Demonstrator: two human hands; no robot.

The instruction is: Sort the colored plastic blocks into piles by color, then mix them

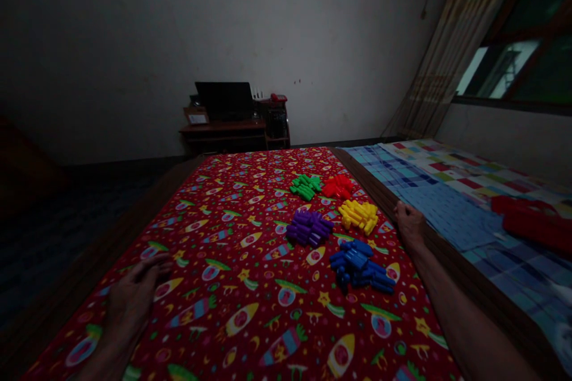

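Note:
My left hand [136,290] rests on the red patterned cloth [268,286] at the left, its fingers loosely stretched and holding nothing. At the cloth's right edge my right hand [410,225] lies with its fingers curled in, and nothing shows in it. Nearest to this hand is a pile of yellow plastic toy pieces [358,215]. Blue pieces [360,265] lie in a heap closer to me, and purple pieces [309,227] sit to the left of the yellow. Farther back, green pieces [306,186] and red pieces [338,187] form two neighbouring piles.
A bed with a blue checked sheet [451,196] adjoins on the right, with red fabric [538,223] on it. Beyond the cloth's far end, a small desk [223,128] against the wall carries a black monitor [226,100]. A curtain [456,41] hangs beside the window.

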